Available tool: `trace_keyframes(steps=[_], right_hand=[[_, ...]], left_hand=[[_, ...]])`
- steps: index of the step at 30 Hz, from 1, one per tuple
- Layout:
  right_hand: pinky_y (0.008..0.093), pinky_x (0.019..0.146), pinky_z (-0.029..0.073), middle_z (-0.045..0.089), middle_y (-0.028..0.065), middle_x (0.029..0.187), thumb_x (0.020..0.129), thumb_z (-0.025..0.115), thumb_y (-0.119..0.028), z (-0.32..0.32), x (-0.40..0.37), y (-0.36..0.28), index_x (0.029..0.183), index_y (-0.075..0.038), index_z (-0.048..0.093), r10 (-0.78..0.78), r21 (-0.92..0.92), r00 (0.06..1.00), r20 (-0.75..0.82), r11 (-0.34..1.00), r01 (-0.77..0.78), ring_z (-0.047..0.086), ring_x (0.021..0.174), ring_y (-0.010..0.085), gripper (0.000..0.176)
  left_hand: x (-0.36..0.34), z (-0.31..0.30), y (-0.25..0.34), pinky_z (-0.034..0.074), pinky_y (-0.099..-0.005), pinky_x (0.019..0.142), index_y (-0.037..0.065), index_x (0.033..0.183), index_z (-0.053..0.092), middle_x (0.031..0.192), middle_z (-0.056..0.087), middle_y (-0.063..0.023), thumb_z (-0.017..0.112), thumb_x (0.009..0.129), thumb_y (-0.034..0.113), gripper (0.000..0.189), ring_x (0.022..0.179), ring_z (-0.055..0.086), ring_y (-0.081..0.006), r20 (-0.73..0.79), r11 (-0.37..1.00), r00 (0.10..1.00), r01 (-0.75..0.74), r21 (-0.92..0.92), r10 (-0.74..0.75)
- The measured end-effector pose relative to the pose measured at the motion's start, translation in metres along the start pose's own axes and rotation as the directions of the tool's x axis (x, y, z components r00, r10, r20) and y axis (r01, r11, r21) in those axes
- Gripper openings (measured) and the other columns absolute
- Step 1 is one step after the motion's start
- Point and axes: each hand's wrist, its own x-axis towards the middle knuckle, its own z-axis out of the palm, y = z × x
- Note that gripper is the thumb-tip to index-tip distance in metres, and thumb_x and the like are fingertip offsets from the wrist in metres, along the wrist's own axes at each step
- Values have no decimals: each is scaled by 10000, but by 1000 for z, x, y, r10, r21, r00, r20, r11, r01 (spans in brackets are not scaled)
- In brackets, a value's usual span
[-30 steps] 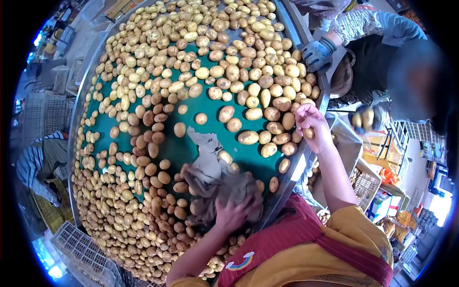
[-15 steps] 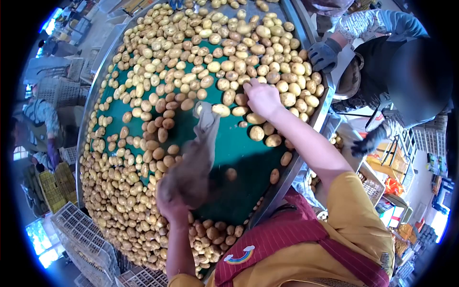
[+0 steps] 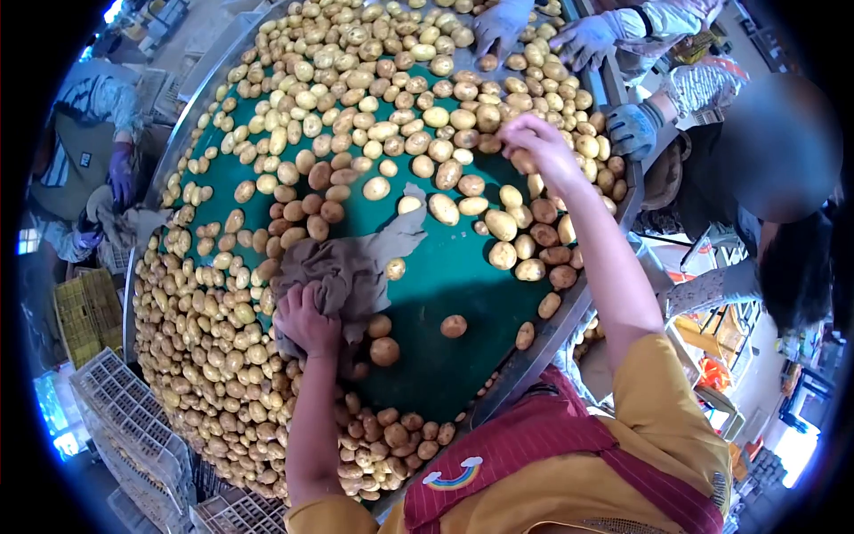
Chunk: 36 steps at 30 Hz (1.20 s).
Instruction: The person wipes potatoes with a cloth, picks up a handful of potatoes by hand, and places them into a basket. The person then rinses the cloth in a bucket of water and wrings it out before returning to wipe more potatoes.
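A grey-brown cloth point(image 3: 342, 267) lies crumpled over the belt and some potatoes. My left hand point(image 3: 307, 322) presses on its near left part with the fingers gripping the fabric. Farther right, my right hand point(image 3: 544, 153) is above the potato pile, fingers curled around a potato point(image 3: 523, 162) that is partly hidden beneath them. Around the cloth and along the right side lie loose potatoes point(image 3: 443, 209) on the green belt point(image 3: 427, 356). A dense heap of smaller potatoes point(image 3: 200, 356) covers the left side.
A metal rim point(image 3: 623, 200) borders the sorting table. Gloved hands of co-workers point(image 3: 503, 25) reach in at the far end, and another glove point(image 3: 633, 131) rests at the right edge. On the left a person in purple gloves point(image 3: 122, 173) holds a cloth. Plastic crates point(image 3: 133, 409) stand at the near left.
My left hand has swung the cloth back, and it now lies spread over potatoes. My right hand has shifted right and away. Co-workers' gloved hands have come in at the far end.
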Motion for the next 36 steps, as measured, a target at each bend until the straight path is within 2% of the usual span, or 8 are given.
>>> trace_keyframes(steps=[4,8,13,16,18,21,24,36], right_hand=[[390,775,568,735,111,947,837,634,-67,72,52,-10,969,-94,744,-263,-899,896,357,165,406,715,878,249,174],[429,775,576,760,124,1001,853,598,-110,100,85,8,953,-91,785,-2,-912,933,359,-213,350,725,975,294,213],[417,781,570,749,122,1013,840,630,-139,90,86,8,969,-68,766,-3,-927,934,357,-124,353,714,970,296,200],[379,759,568,723,110,1008,882,656,-212,78,34,-2,1011,-43,718,-317,-765,934,161,558,322,706,907,268,222],[339,676,565,676,115,975,939,636,-278,67,-18,0,1097,-51,645,-37,128,996,86,991,26,679,860,239,277],[274,496,505,637,150,972,978,597,-304,60,-110,0,1111,-80,579,93,744,932,351,576,-338,656,857,237,261],[255,425,462,617,181,984,973,604,-307,60,-178,26,1003,-73,545,108,750,859,500,442,-492,659,847,274,243],[301,505,565,655,215,1013,990,564,-429,-66,-441,88,1081,-68,599,459,933,888,33,305,-193,685,812,309,374]], left_hand=[[9,-10,11,377,-466,865,184,1018,670,1051,599,-35,695,689,198,331,1018,557,-294,102,1000,995,4,-14,-3],[-20,-25,27,385,-472,849,143,958,659,978,579,-64,679,578,126,381,1000,551,-323,195,978,980,10,-208,32],[-73,-61,109,411,-501,949,124,1119,642,1207,603,-110,757,663,274,494,1124,570,-326,695,955,671,-72,-288,260],[-57,-104,120,452,-559,965,137,1157,640,1191,618,-120,724,823,401,433,1166,592,-316,695,784,441,-32,-619,567],[-6,-111,103,510,-494,860,143,1148,643,1097,657,-127,672,889,434,390,1042,651,-332,770,708,173,311,-634,614],[62,-47,103,505,-388,740,81,1049,664,877,607,-102,751,817,150,257,836,595,-291,211,731,933,-75,-678,292],[143,49,102,475,-452,937,67,1147,617,1144,586,-164,801,764,182,440,1068,570,-346,-78,837,964,-258,-483,252],[193,132,114,456,-505,1041,42,1278,629,1232,635,-244,720,809,314,549,1185,574,-445,513,986,849,-162,26,126]])
